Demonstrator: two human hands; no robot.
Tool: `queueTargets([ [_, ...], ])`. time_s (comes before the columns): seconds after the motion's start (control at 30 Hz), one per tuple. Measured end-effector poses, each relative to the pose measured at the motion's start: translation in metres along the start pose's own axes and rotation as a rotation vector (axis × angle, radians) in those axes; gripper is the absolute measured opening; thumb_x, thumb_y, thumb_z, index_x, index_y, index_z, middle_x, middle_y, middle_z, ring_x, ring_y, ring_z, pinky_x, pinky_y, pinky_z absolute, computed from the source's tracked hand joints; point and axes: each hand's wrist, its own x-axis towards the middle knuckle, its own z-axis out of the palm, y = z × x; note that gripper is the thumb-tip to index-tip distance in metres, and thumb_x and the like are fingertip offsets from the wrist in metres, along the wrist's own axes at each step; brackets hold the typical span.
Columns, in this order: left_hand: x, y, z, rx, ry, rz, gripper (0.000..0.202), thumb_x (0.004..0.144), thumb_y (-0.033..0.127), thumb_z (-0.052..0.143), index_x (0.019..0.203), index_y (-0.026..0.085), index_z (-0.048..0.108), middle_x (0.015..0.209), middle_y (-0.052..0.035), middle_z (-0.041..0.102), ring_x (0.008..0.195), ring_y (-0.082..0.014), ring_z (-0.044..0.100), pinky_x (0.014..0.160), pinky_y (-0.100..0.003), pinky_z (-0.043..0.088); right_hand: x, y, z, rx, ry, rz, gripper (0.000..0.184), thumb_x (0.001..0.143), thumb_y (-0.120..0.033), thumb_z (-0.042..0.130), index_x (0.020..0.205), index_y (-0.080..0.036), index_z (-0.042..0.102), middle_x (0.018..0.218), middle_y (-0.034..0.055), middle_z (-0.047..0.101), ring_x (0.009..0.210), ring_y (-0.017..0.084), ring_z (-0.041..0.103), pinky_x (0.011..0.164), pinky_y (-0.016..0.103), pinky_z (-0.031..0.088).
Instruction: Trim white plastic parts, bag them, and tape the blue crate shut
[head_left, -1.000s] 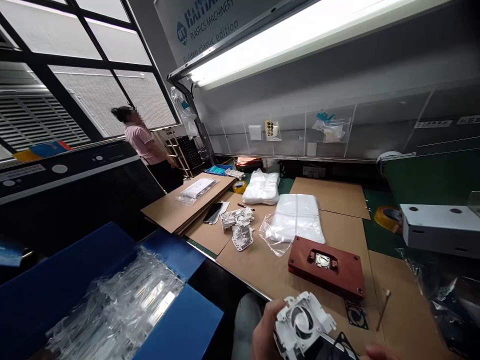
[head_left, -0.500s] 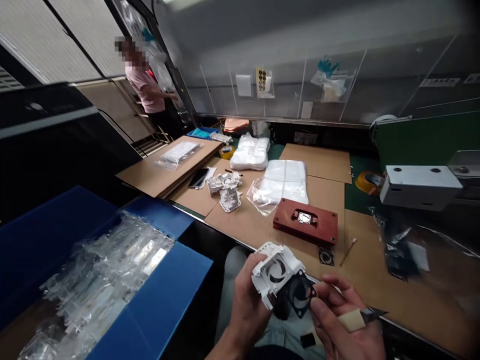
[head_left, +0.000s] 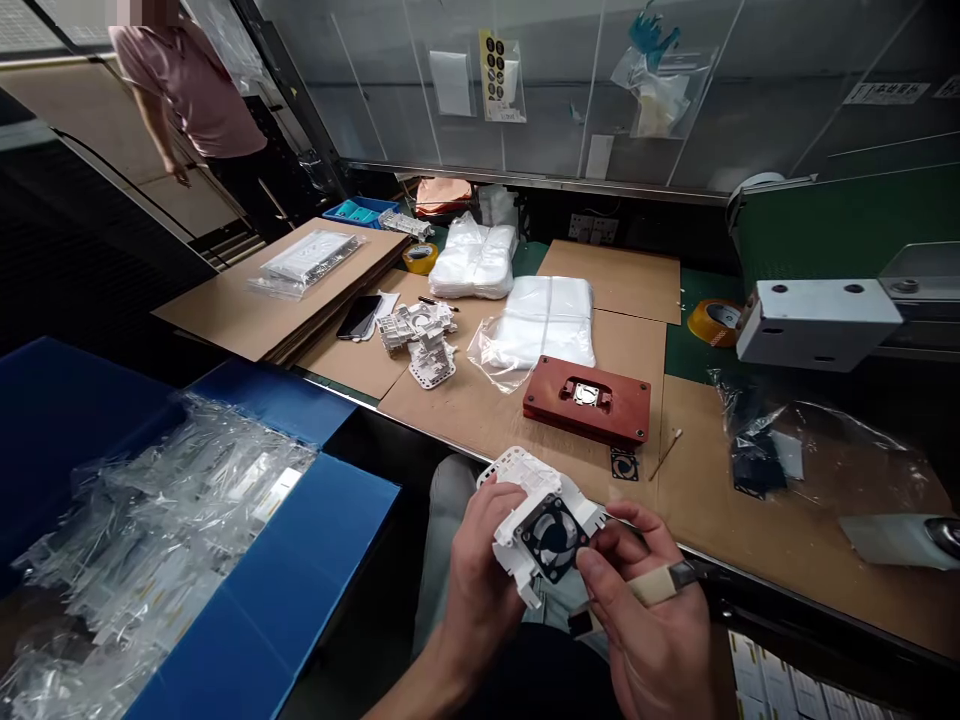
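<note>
We log the scene nearest first. The person's left hand (head_left: 480,570) has its grip closed around a white plastic housing (head_left: 517,545), held over the lap, just short of the worktop's (head_left: 480,425) near edge. A black square fan guard (head_left: 553,538) lies flat against the housing's face. The right hand (head_left: 645,620) has its grip closed on a craft knife (head_left: 660,585) with a beige taped handle, its fingertips (head_left: 611,520) at the housing's right side.

Left of the hands stands an open blue box (head_left: 300,530) packed with clear bags of parts (head_left: 165,520). Near the worktop's front edge lie a small black gasket (head_left: 624,464), a cotton swab (head_left: 666,456) and a red fixture plate (head_left: 586,400) with a metal insert. Farther in are loose white plastic parts (head_left: 416,335), a phone (head_left: 358,316) and two bags of white film (head_left: 532,325). A yellow tape roll (head_left: 714,322) sits toward the right. Stacked cardboard (head_left: 225,310) fills the far left corner, and beyond it stands a co-worker in a pink shirt (head_left: 187,85).
</note>
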Motion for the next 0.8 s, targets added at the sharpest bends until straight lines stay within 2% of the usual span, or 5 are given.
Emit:
queueTargets([
  [0.13,-0.0017,-0.0031,0.0001,0.016,-0.009,0.006,0.027,0.084,0.012,0.066,0.108,0.022,0.059,0.102,-0.0037,0.064,0.100,-0.0204,0.059,0.108,-0.043,0.043,0.0003,0.0005,-0.0005,-0.034,-0.034,0.009,0.040,0.081,-0.030,0.081,0.116,-0.027,0.060,0.090,0.0010,0.069,0.074,0.013,0.063,0.065,0.021,0.054],
  [0.27,-0.0032,-0.0050,0.0006,0.029,-0.011,-0.001,0.027,0.084,0.015,0.066,0.109,0.021,0.059,0.103,-0.0041,0.064,0.101,-0.0206,0.061,0.109,-0.042,0.041,0.0011,0.0029,-0.0032,-0.068,-0.048,0.005,0.039,0.084,-0.030,0.079,0.118,-0.028,0.059,0.087,-0.0001,0.069,0.076,0.013,0.064,0.066,0.020,0.054],
  [0.4,-0.0042,-0.0082,0.0022,0.068,0.006,0.018,0.028,0.083,0.016,0.070,0.108,0.022,0.059,0.102,-0.0037,0.065,0.101,-0.0214,0.061,0.112,-0.044,0.040,0.0015,0.0026,-0.0011,-0.070,-0.041,0.028,0.038,0.083,-0.031,0.079,0.115,-0.027,0.059,0.083,-0.0004,0.069,0.072,0.014,0.064,0.063,0.021,0.054],
  [0.57,-0.0045,-0.0090,0.0028,0.073,-0.007,-0.025,0.027,0.084,0.013,0.069,0.108,0.023,0.059,0.101,-0.0040,0.065,0.102,-0.0219,0.061,0.113,-0.047,0.039,0.0012,0.0002,0.0038,-0.068,-0.001,0.052,0.041,0.080,-0.030,0.082,0.114,-0.025,0.060,0.081,0.0000,0.069,0.071,0.015,0.064,0.063,0.022,0.054],
  [0.8,-0.0058,-0.0073,0.0021,0.066,0.008,-0.019,0.029,0.084,0.011,0.069,0.108,0.022,0.059,0.100,-0.0036,0.065,0.102,-0.0211,0.061,0.112,-0.045,0.040,0.0017,0.0033,0.0014,-0.067,-0.004,0.062,0.042,0.081,-0.028,0.081,0.116,-0.026,0.058,0.087,0.0013,0.072,0.074,0.015,0.066,0.064,0.021,0.054],
])
